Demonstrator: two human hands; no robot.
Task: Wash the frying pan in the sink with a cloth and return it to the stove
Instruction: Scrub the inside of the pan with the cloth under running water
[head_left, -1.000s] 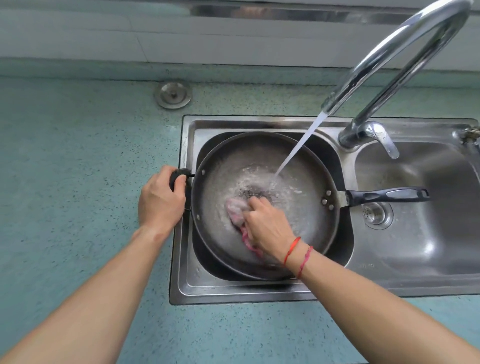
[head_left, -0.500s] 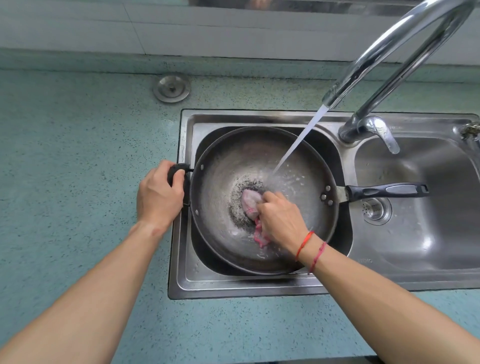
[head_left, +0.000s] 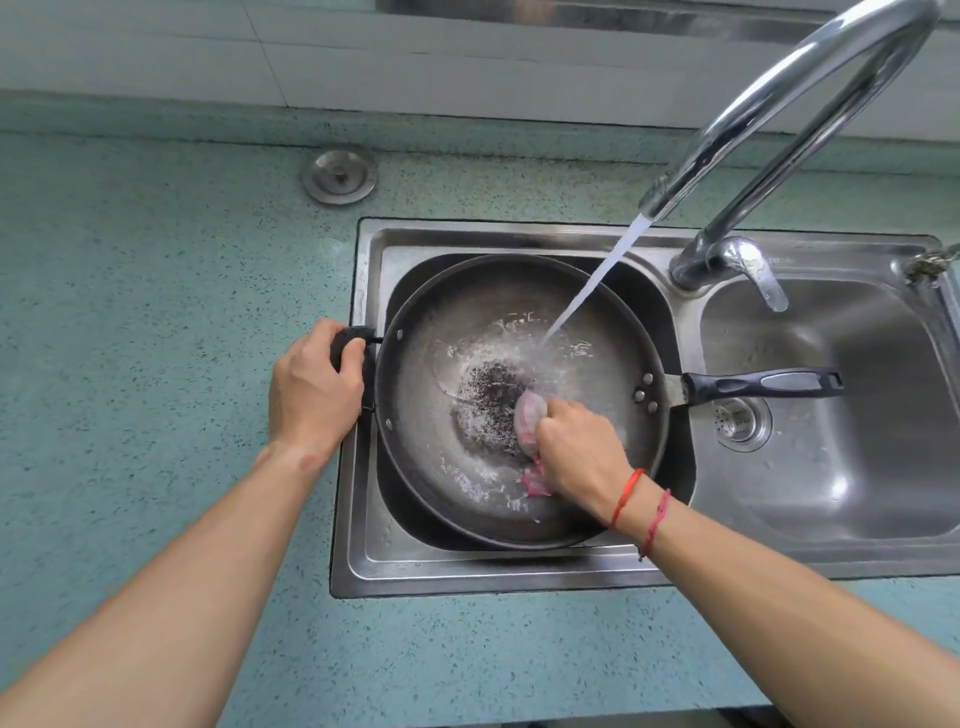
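Scrubbing the frying pan under running water in the left basin of the sink.

The frying pan (head_left: 457, 415) sits in the left basin of the sink (head_left: 363, 571), its long handle (head_left: 763, 385) pointing to 3 o'clock over the right basin. The left hand (head_left: 311, 392) is closed around the small helper handle (head_left: 347, 347) at the pan's 9 o'clock, probably to keep it from turning or sliding while it is rubbed. The right hand (head_left: 582, 457) is clenched on a pink cloth (head_left: 527, 428), pressing it on the pan floor just toward 4 o'clock of centre, beside a dark speckled patch (head_left: 488, 387) that looks like stuck residue. The tap (head_left: 779, 114) sends water (head_left: 592, 283) in at about 1 o'clock, landing just above the cloth, so loosened dirt likely rinses away. The stove is out of view.
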